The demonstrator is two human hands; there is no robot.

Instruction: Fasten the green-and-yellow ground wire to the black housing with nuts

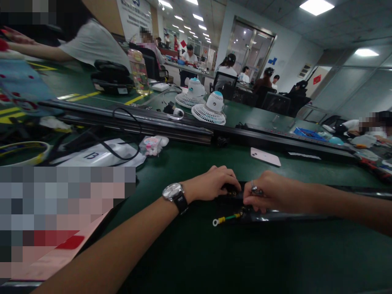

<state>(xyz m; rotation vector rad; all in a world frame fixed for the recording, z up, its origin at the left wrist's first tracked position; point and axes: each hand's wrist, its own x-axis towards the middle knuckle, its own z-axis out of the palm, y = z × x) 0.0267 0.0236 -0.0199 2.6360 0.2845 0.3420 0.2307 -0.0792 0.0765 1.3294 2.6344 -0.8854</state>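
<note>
My left hand (214, 183), with a wristwatch (175, 194) on its wrist, curls its fingers down onto a small black part (230, 191) on the green table (196, 253). My right hand (269, 192), wearing a ring, pinches the same black part from the right side. The two hands almost touch. A long dark strip (294, 216) runs right from under them. A yellow-green wire with a ring terminal (225, 219) sticks out just below my hands. What the fingertips grip exactly is hidden.
A pink phone (265, 157) lies beyond my hands. A black rail (171, 126) crosses the table, with two small white fans (211, 109) behind it. A numbered paper (101, 155), black cable and small plastic bag (151, 145) sit at left. Other people sit farther back.
</note>
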